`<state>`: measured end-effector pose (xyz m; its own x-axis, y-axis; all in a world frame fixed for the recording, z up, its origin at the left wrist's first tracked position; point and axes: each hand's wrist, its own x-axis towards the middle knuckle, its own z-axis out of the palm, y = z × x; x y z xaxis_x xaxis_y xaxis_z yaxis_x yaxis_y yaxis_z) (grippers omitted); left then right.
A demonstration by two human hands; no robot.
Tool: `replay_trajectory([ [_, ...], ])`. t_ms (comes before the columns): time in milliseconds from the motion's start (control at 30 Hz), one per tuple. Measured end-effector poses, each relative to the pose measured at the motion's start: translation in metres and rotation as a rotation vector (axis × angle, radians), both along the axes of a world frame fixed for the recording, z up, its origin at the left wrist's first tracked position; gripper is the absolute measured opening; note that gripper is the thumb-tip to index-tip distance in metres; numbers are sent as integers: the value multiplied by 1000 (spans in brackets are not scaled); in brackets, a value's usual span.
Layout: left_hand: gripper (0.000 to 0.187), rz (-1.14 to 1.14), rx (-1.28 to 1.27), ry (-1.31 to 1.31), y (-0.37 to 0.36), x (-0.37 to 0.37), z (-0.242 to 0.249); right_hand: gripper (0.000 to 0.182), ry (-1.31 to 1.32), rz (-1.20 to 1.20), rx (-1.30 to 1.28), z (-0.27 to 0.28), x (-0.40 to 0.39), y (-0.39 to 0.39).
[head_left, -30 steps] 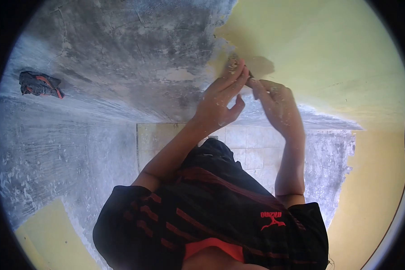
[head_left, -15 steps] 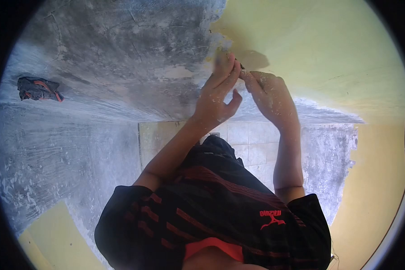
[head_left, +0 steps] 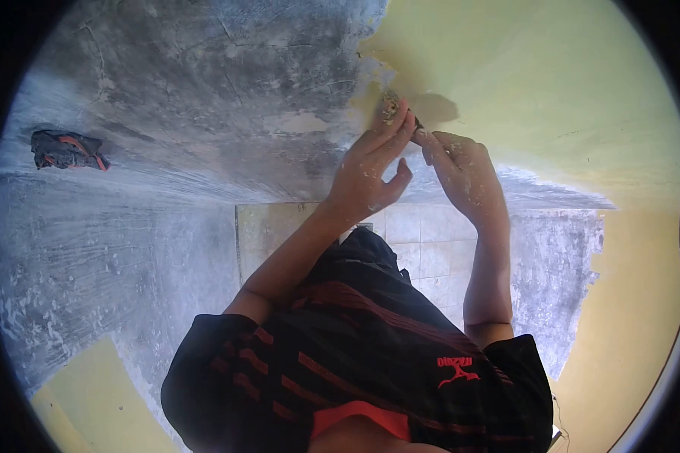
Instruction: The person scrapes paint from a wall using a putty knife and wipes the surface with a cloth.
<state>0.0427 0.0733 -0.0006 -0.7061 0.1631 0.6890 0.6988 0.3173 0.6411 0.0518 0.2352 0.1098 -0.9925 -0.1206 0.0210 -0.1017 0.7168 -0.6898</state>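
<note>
My right hand [head_left: 461, 167] is closed around the handle of a dark scraper [head_left: 418, 126] near the wall. Beside it, my left hand [head_left: 366, 172] has its fingers stretched out and pressed together, the thumb apart, with the fingertips against the tool's front end. Yellowish paint flakes [head_left: 390, 107] show at those fingertips, and they partly hide the blade. Both hands carry pale specks. They are close to the ragged edge between yellow paint [head_left: 521, 68] and bare grey wall [head_left: 227, 83].
A crumpled dark cloth with red parts [head_left: 69, 150] lies at the left. Pale floor tiles [head_left: 423, 226] show beyond my dark shirt. A yellow wall area [head_left: 631, 302] with a grey stripped patch [head_left: 544, 279] stands at the right. Thin wires hang at the lower right.
Both hands and the scraper have shifted slightly down and right in view. More of the paint flakes beside my left fingertips now shows.
</note>
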Motion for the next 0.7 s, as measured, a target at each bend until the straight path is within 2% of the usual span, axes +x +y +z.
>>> replay_trajectory([
  [67,72,-10,-7,-30,1,2,-1,39,-51,-17,21,2,0,-2],
  [167,71,60,-2,26,4,-3,-8,36,33,4,31,-2,0,-2],
  [233,71,-13,-25,28,0,-3,-8,35,-39,22,-75,-3,3,6],
  [333,70,72,33,42,5,-1,-1,34,22,37,-3,-4,-7,-2],
  [467,69,60,8,79,4,0,-10,34,1,20,-80,-13,3,4],
  [600,68,74,15,63,5,-1,-8,35,17,9,40,-9,-8,-2],
  [700,69,55,-2,63,2,-5,-10,33,32,34,-53,-15,-1,5],
])
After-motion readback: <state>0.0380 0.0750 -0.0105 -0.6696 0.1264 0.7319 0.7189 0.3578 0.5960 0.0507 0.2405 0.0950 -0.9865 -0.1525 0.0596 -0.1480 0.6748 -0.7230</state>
